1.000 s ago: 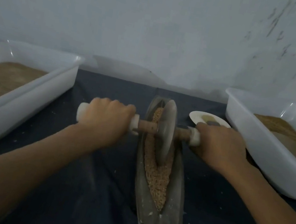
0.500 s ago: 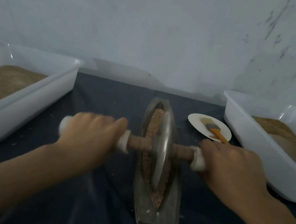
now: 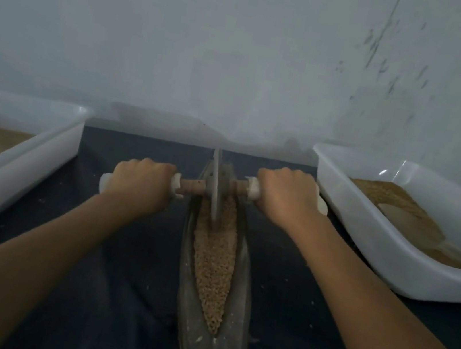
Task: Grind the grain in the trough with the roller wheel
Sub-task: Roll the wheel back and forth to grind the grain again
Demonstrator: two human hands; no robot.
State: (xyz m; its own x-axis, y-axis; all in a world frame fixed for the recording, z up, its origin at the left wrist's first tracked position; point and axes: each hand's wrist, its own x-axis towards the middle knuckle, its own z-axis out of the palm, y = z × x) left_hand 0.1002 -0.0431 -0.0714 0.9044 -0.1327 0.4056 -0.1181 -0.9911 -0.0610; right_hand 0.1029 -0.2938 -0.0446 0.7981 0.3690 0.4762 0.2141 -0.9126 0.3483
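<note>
**Wheel at the far end, trough running back toward the body**

Since half a second ago the roller wheel [image 3: 216, 185] has travelled from the middle of the trough [image 3: 237, 296] up to its far end, and both arms have stretched out with it; the small plate with the brush that showed beside the right hand is no longer visible.

Now the left hand [image 3: 138, 187] is wrapped round the white grip on the left of the axle, and the right hand [image 3: 286, 198] is wrapped round the grip on the right, knuckles up, the wheel upright between them. Its lower edge sits in the grain [image 3: 213, 262] at the far part of the channel.

What matters for the coming stroke is the trough's long axis: it runs straight away from the person, with nearly all of the exposed grain lying nearer to the body than the wheel. Judging by that, the next pass would likely be a pull toward the near tip, the axle kept square across the trough so the disc stays in the groove. Both hands sit about equally far out, the right perhaps slightly further.

White tubs [image 3: 340, 197] of brown material flank the dark table [image 3: 120, 292].
</note>
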